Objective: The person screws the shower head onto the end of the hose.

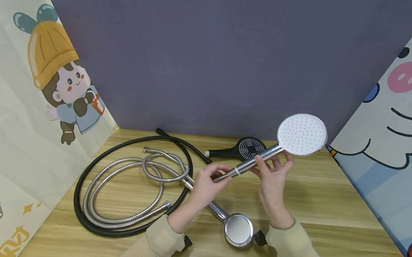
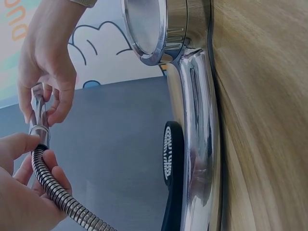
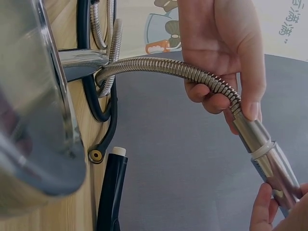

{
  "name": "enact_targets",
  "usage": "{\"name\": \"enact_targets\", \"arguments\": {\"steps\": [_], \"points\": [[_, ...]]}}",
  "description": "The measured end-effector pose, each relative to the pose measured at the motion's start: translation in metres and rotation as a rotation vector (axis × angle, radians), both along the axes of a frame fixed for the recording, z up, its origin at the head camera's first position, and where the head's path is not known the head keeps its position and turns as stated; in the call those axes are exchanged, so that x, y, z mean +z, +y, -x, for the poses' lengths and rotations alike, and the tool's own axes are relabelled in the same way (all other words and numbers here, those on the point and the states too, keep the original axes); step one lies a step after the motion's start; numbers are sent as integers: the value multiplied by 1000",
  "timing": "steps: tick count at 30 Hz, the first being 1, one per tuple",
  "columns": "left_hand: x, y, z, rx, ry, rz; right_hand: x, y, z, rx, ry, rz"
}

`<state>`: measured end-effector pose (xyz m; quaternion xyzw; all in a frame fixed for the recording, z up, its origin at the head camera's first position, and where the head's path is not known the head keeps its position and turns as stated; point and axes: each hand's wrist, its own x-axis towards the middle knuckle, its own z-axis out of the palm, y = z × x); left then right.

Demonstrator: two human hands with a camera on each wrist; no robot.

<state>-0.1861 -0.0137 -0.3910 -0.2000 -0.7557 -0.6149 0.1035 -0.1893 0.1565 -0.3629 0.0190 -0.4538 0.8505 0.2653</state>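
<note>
In the head view, a chrome shower head (image 1: 302, 134) with a round white spray face is held up at a tilt, spray face turned toward me. My right hand (image 1: 274, 185) grips its handle from below with thumb and fingers. My left hand (image 1: 207, 180) pinches the metal collar (image 3: 250, 132) of a ribbed metal hose (image 3: 168, 67) at the handle's lower end. A pale ring shows between collar and handle. From my left hand the hose bends down to the table. Under my hands a second chrome shower head (image 1: 238, 229) lies on the wood.
A black shower head (image 1: 250, 147) lies at the back against the grey panel (image 1: 208, 67). To the left are a coiled metal hose (image 1: 93, 188) and a black hose (image 1: 77, 188) looped around it. Printed curtains (image 1: 13, 116) flank the wooden table (image 1: 326, 210).
</note>
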Motion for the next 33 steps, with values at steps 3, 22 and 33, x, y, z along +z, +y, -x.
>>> {"name": "enact_targets", "arguments": {"steps": [3,22,33], "points": [[0,1,1,5,13,5,-1,0,0,-1,4,2],[2,1,3,26,46,82,1,-2,-1,-2,6,10],[0,2,4,-8,62,96,1,-2,-1,-9,-5,4]]}}
